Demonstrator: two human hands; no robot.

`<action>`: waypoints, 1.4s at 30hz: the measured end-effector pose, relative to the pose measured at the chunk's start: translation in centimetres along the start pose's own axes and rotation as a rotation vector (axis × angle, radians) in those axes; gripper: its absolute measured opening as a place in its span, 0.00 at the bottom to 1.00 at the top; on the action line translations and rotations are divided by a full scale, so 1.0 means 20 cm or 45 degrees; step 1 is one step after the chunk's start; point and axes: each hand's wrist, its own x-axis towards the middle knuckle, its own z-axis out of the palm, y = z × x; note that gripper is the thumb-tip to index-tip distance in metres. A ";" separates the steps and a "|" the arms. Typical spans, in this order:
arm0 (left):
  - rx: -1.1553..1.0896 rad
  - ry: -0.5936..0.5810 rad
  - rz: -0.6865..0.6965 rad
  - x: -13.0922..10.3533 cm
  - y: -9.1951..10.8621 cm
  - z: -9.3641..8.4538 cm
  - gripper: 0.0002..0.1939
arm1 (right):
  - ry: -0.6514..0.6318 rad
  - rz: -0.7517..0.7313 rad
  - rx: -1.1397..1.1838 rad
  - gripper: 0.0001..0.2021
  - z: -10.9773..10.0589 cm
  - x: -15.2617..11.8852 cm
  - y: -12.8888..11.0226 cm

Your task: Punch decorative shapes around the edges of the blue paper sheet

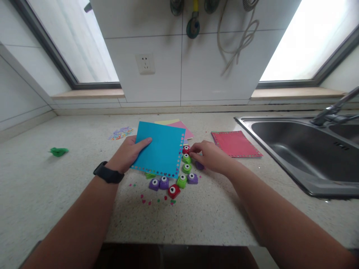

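My left hand (129,151) grips a blue sheet of paper (159,149) by its left edge, thumb on top. Small punched shapes run along the sheet's right and bottom edges. At the sheet's right side, my right hand (207,155) has its thumb and fingers closed at a red craft punch (186,149). Green craft punches (186,168) stand just below it. Purple punches (164,182) and another red punch (174,191) line the sheet's lower edge. Partly under my right hand lies a purple punch (199,165).
A stack of red paper (237,144) lies right, before the steel sink (280,149). Pink paper (183,127) shows behind the blue sheet. Paper confetti (122,133) is piled at left, with a crumpled green piece (58,151) farther left. Loose bits (143,201) dot the counter in front.
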 end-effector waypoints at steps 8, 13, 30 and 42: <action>-0.009 0.001 -0.013 0.00 0.00 0.01 0.24 | -0.031 0.162 0.338 0.07 0.00 0.01 0.05; -0.043 -0.034 -0.050 -0.01 0.01 0.01 0.24 | -0.010 0.048 0.163 0.08 -0.02 0.00 0.03; 0.042 0.007 0.009 0.00 0.01 0.00 0.27 | -0.175 0.024 -0.090 0.18 -0.12 -0.02 0.13; 0.018 0.036 -0.043 0.01 -0.01 0.01 0.23 | -0.247 0.023 -0.104 0.19 -0.17 -0.04 0.20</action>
